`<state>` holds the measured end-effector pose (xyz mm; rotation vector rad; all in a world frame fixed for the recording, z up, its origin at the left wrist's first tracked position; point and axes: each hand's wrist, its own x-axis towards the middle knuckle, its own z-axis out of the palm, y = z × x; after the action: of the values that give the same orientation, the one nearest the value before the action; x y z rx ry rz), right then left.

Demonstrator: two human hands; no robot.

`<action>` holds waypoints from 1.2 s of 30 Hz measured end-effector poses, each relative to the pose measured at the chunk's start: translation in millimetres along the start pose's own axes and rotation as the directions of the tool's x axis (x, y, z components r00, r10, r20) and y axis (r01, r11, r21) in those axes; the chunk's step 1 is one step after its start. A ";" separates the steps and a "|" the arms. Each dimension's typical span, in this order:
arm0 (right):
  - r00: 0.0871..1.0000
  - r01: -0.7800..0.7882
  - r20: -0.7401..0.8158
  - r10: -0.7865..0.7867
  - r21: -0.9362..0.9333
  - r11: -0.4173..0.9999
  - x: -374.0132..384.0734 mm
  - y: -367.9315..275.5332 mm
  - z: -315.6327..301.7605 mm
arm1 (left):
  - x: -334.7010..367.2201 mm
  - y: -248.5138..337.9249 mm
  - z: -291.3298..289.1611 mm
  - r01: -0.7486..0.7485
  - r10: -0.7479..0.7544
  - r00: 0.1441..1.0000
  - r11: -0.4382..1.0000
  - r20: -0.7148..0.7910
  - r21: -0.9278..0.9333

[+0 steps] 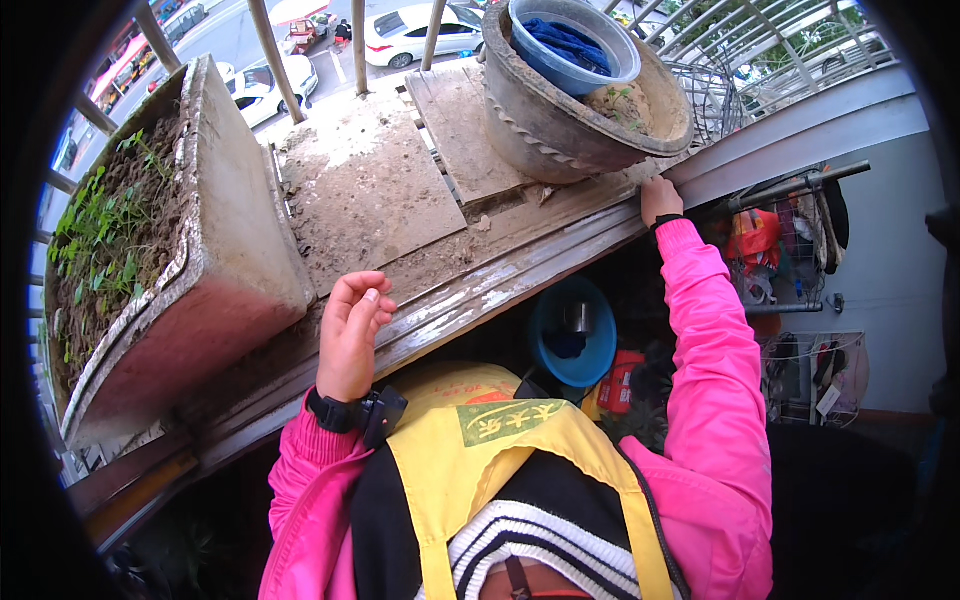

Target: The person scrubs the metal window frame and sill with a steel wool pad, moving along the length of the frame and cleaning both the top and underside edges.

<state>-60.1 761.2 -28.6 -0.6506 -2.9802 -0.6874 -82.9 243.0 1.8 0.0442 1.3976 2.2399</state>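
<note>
My left hand (350, 335) is raised over the near edge of a dirty window ledge (360, 205), its fingers loosely bent and nothing visible in them. A black watch sits on that wrist. Farther right, my right hand (660, 200) is closed at the worn window frame (520, 285), beside the end of a white panel (800, 125); its fingertips are partly hidden. Just beyond it stands a large grey round planter (540, 130). A clear plastic tub (625, 60) with dark blue cloth (565, 45) rests in the planter.
At the left, a tilted rectangular planter (230, 200) holds soil and green seedlings (105, 235). Metal bars (270, 60) fence the ledge's far side, above a street with parked cars. Below the frame are a blue bucket (550, 345), a red package (622, 380) and hanging racks (815, 370).
</note>
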 end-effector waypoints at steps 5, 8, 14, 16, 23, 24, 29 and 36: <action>0.967 0.080 0.199 -0.157 0.348 0.934 -0.3 20.3 -9.0 | 4.2 -3.1 2.2 0.004 -0.004 1.000 1.000 0.010 -0.011; 0.998 -0.033 0.066 0.006 0.432 0.901 -11.1 20.9 -6.0 | 4.8 -4.4 1.9 0.001 -0.001 1.000 1.000 0.007 -0.013; 0.998 0.019 -0.057 0.013 0.515 0.857 -8.4 13.6 4.2 | 4.8 -5.4 2.5 0.017 -0.017 1.000 1.000 0.011 0.012; 0.997 0.056 -0.080 -0.015 0.533 0.845 -12.6 16.0 4.3 | 3.5 -6.4 2.3 0.020 -0.020 1.000 1.000 0.007 0.015; 0.980 0.196 -0.135 -0.143 0.591 0.783 -38.1 -27.7 -25.6 | -0.2 -9.9 -5.6 0.027 -0.028 1.000 0.999 -0.008 -0.043; 0.972 0.233 -0.137 -0.189 0.619 0.750 -45.9 -41.4 -34.5 | 0.8 -11.0 -5.3 0.026 -0.026 1.000 0.998 0.001 -0.050; 0.843 0.515 -0.332 -0.423 0.727 0.455 -88.5 -121.6 -73.3 | 6.3 -13.3 8.3 0.029 -0.025 0.997 0.998 0.078 -0.051; 0.914 0.401 -0.283 -0.290 0.736 0.545 -71.7 -65.9 -75.2 | 7.5 -10.7 15.4 0.016 -0.016 0.996 1.000 0.088 0.002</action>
<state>-26.7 647.4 4.4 0.0673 -2.8480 0.6055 -81.0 262.7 -1.7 0.1308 1.3482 2.1967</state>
